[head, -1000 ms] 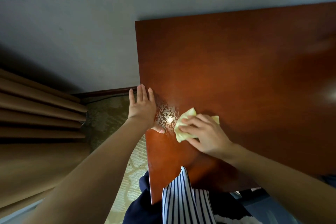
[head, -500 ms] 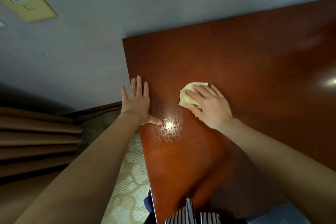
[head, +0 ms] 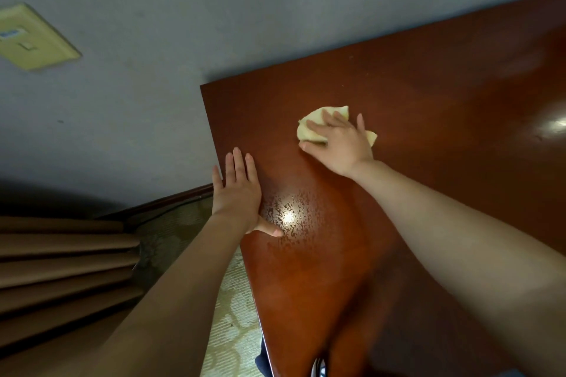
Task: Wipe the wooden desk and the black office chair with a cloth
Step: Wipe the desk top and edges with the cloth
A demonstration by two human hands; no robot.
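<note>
Where the two bare forearms reach out from the bottom of the view, the left hand lies nearest, palm down on the left edge of the wooden desk. Its fingers are straight and close together and its thumb is stuck out sideways on the wood, holding nothing. Just right of that thumb a mottled damp patch catches a bright glare. Left of the hand, below the desk edge, lies pale patterned carpet, and further left hang the folds of a brown curtain. Beyond the left hand and to its right, the right hand presses flat on a bunched yellow cloth — fingers spread and nearly straight over it, thumb at its near edge, cloth showing past the fingertips and at the little-finger side. Further out from both hands the desk meets a grey wall — a yellowish wall plate sits far up and left
</note>
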